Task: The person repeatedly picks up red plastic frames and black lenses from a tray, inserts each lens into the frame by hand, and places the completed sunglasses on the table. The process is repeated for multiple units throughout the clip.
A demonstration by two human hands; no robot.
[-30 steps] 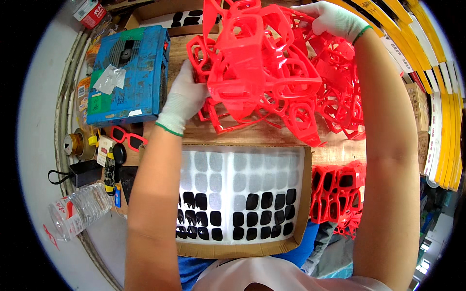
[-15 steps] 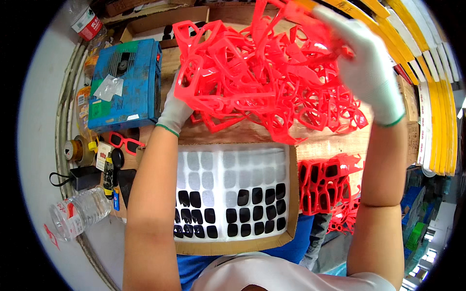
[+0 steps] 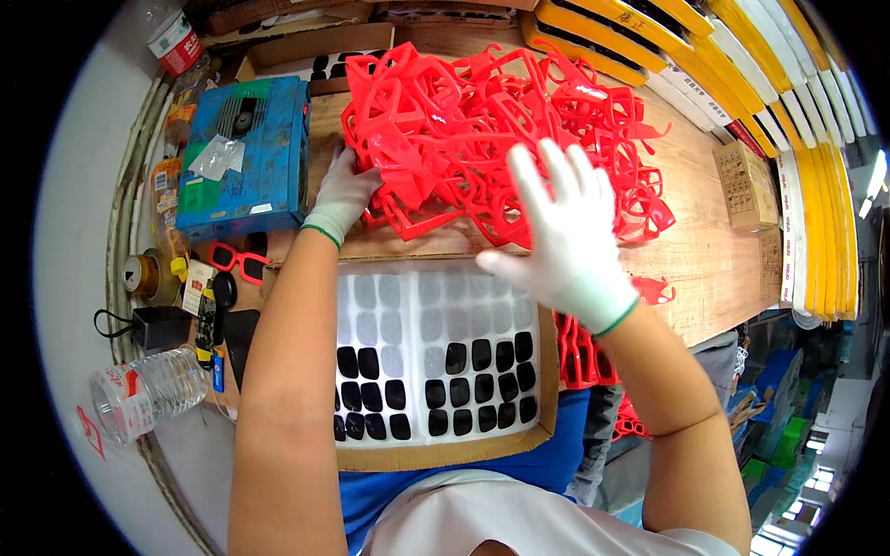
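Note:
A tangled heap of red plastic sunglasses frames lies on the wooden table in front of me. My left hand, in a white glove with a green cuff, rests against the heap's left edge, thumb and fingers apart, some fingertips hidden. Over the heap's near right side, my right hand, gloved the same way, is open with its fingers spread and nothing held. Closer to me sits a shallow cardboard tray lined with white sheet. Several dark lenses lie in rows in its nearer part.
Red sunglasses with dark lenses are stacked right of the tray; another pair lies left. A blue box stands at the left, near a clear plastic bottle. Yellow and white boxes line the right, beside a small carton.
My right hand has come down and left from the heap's far right side, its fingers now spread. The heap has spread lower and its frames have shifted. My left hand stays at its left edge.

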